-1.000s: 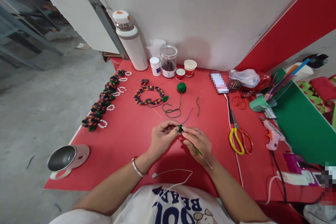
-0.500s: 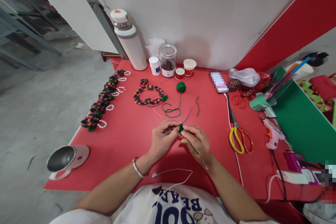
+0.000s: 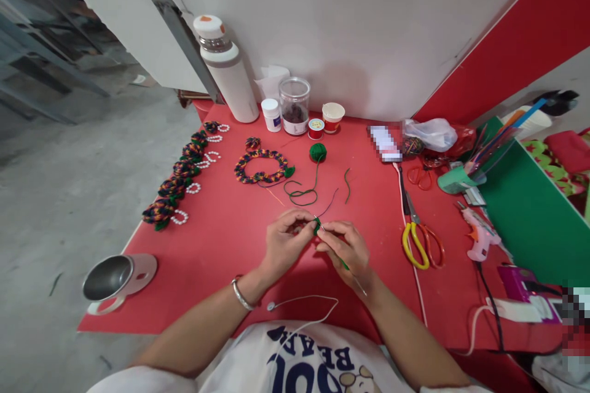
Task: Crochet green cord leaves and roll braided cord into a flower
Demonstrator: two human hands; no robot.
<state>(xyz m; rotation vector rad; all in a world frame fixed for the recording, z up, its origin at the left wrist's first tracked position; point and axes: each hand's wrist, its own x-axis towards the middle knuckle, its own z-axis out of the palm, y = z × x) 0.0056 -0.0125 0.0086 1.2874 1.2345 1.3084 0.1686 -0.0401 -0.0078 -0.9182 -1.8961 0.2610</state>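
While bare tabletop (image 3: 207, 258) lies open around both, well inside its edges, the left hand (image 3: 286, 241) pinches a tiny, knotted dark-green yarn piece (image 3: 317, 226) in its grip. The right hand (image 3: 349, 247) has its grip closed round a hook (image 3: 343, 264) touching it.

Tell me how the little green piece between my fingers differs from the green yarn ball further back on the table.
The green piece is tiny; the green yarn ball is larger and round. The green piece is pinched in the left hand, the crochet hook in the right hand meeting it; the green yarn ball lies untouched on the red table, a strand looping from it. Both are dark green.
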